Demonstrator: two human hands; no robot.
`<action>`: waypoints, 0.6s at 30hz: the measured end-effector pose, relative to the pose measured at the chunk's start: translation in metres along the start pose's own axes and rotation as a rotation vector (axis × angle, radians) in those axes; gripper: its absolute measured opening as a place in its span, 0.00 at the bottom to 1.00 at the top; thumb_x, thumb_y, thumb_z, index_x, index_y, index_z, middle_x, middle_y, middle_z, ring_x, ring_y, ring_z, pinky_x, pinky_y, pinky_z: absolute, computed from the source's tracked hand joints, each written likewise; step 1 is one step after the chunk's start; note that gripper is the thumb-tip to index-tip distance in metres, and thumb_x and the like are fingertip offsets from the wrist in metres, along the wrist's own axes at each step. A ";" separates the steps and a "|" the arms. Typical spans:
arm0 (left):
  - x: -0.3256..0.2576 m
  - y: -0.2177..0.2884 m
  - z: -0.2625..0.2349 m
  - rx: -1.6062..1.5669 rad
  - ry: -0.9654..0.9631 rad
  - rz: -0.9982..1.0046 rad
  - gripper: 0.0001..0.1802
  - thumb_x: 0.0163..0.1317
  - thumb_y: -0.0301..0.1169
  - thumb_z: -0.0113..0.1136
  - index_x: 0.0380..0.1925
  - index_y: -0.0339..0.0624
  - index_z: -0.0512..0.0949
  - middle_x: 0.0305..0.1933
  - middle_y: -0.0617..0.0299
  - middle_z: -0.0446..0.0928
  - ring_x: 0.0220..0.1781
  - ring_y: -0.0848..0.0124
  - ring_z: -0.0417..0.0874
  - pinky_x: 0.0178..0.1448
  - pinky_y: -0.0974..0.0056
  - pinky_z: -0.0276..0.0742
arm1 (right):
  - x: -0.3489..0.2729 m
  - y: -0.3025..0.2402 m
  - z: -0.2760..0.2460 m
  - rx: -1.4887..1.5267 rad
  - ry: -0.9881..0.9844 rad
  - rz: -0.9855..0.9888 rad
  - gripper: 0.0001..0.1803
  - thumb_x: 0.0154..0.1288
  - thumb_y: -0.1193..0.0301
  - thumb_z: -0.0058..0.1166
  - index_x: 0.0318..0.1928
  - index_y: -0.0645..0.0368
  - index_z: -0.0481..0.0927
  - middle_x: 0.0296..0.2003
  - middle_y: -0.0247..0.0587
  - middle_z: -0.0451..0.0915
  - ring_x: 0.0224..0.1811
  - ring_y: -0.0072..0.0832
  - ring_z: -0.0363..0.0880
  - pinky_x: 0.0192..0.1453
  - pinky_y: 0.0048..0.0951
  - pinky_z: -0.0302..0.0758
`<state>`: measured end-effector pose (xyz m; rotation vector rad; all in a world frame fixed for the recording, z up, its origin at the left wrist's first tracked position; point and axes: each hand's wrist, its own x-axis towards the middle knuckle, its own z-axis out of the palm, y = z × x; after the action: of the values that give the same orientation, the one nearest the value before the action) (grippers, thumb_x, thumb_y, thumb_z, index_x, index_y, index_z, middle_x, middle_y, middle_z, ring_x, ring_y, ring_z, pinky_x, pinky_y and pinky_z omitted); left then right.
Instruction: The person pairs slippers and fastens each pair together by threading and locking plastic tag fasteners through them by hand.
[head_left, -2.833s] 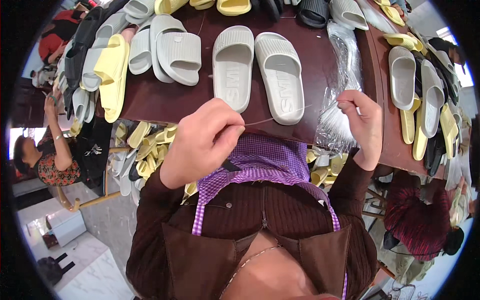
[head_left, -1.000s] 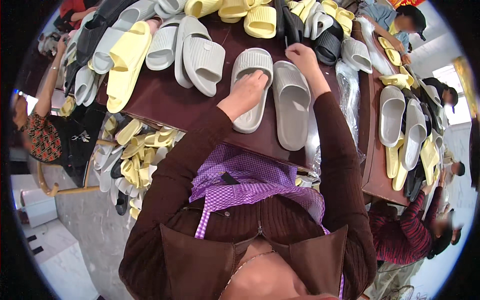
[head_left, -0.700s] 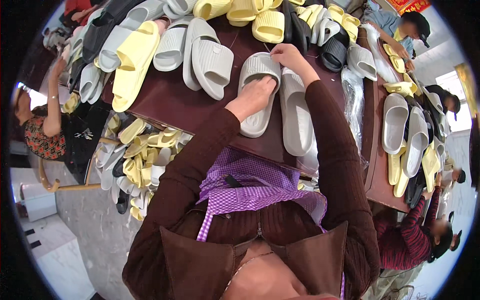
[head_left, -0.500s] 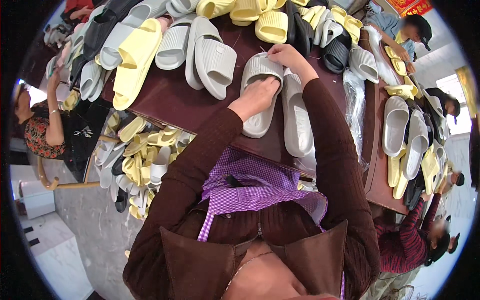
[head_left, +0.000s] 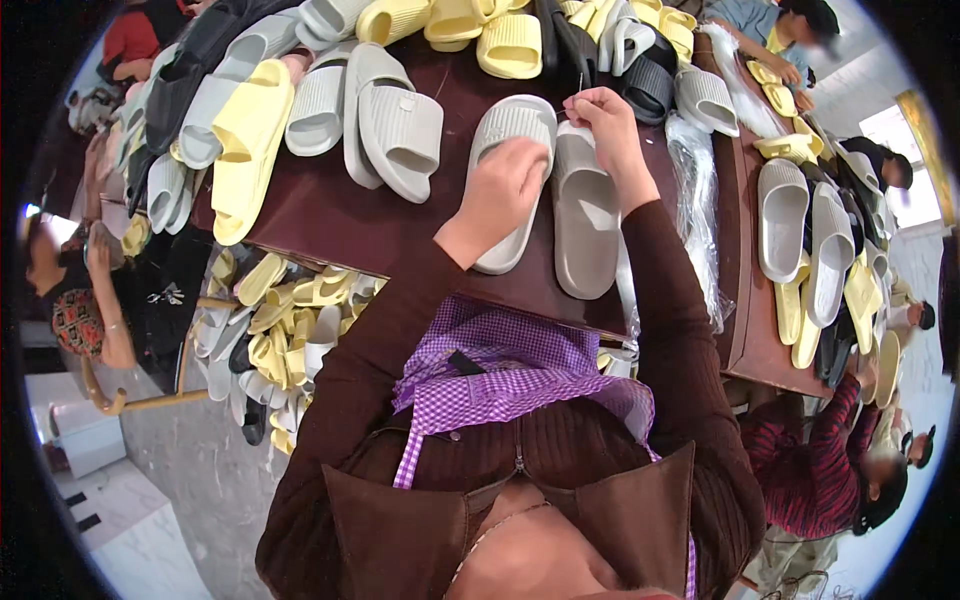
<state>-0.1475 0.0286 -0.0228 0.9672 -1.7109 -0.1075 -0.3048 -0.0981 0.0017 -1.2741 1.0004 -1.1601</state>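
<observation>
Two grey slide sandals lie side by side on the dark red table in front of me, toes pointing away. The left sandal [head_left: 513, 122] has a ribbed strap; its opening is partly covered by my left hand [head_left: 505, 190], whose fingers are curled together. At the toe end of the right sandal [head_left: 586, 225], my right hand [head_left: 603, 118] pinches a thin, needle-like strand [head_left: 580, 84] between thumb and forefinger. The strand's lower end is too small to follow. Its fingers hide part of the right sandal's toe.
Grey slides [head_left: 400, 125], yellow slides [head_left: 250, 150] and black ones ring the table [head_left: 320, 215]. A clear plastic bag [head_left: 695, 215] lies to the right. Below left is a heap of slides [head_left: 280, 320]. Other people work on both sides.
My left hand has come out of the left sandal's opening and now sits above it. My right hand has shifted from the left sandal's toe toward the right sandal. The view has shifted slightly.
</observation>
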 end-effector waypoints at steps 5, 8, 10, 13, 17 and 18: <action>0.045 -0.008 0.010 -0.233 -0.012 -0.246 0.12 0.56 0.23 0.50 0.41 0.33 0.75 0.38 0.53 0.78 0.34 0.63 0.80 0.38 0.62 0.76 | -0.032 0.002 0.002 -0.026 -0.034 -0.244 0.02 0.61 0.80 0.52 0.33 0.65 0.77 0.29 0.36 0.80 0.31 0.19 0.75 0.37 0.20 0.72; 0.064 -0.018 0.021 -0.360 -0.207 -0.411 0.14 0.55 0.21 0.48 0.41 0.32 0.76 0.35 0.58 0.79 0.27 0.76 0.78 0.33 0.69 0.75 | -0.040 0.007 -0.002 -0.036 0.028 -0.304 0.02 0.61 0.80 0.52 0.33 0.64 0.77 0.29 0.35 0.80 0.32 0.19 0.75 0.38 0.20 0.73; 0.072 -0.020 0.029 -0.317 -0.343 -0.448 0.14 0.54 0.20 0.46 0.40 0.32 0.77 0.33 0.60 0.79 0.25 0.76 0.76 0.31 0.69 0.74 | -0.041 0.008 -0.005 -0.013 0.038 -0.312 0.02 0.62 0.80 0.52 0.33 0.64 0.77 0.29 0.35 0.80 0.32 0.19 0.75 0.37 0.20 0.73; 0.082 -0.027 0.039 -0.359 -0.464 -0.492 0.13 0.54 0.20 0.46 0.38 0.32 0.78 0.31 0.61 0.79 0.23 0.77 0.75 0.28 0.71 0.73 | -0.047 0.004 -0.007 0.004 0.037 -0.319 0.02 0.62 0.80 0.52 0.33 0.64 0.77 0.28 0.34 0.80 0.31 0.18 0.76 0.37 0.20 0.73; 0.076 -0.032 0.046 -0.515 -0.535 -0.586 0.10 0.56 0.22 0.49 0.36 0.33 0.79 0.28 0.63 0.78 0.22 0.80 0.73 0.25 0.74 0.69 | -0.053 -0.001 -0.011 -0.004 0.039 -0.292 0.02 0.61 0.81 0.51 0.34 0.64 0.77 0.28 0.34 0.79 0.31 0.18 0.76 0.36 0.20 0.73; 0.072 -0.031 0.048 -0.540 -0.510 -0.622 0.09 0.57 0.23 0.51 0.35 0.34 0.79 0.27 0.64 0.78 0.22 0.81 0.72 0.24 0.75 0.68 | -0.054 -0.001 -0.015 -0.021 0.066 -0.260 0.02 0.62 0.81 0.51 0.34 0.64 0.78 0.27 0.33 0.79 0.30 0.18 0.76 0.35 0.20 0.73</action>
<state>-0.1747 -0.0565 -0.0021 1.0690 -1.6209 -1.2470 -0.3288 -0.0474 -0.0022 -1.4209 0.9152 -1.4011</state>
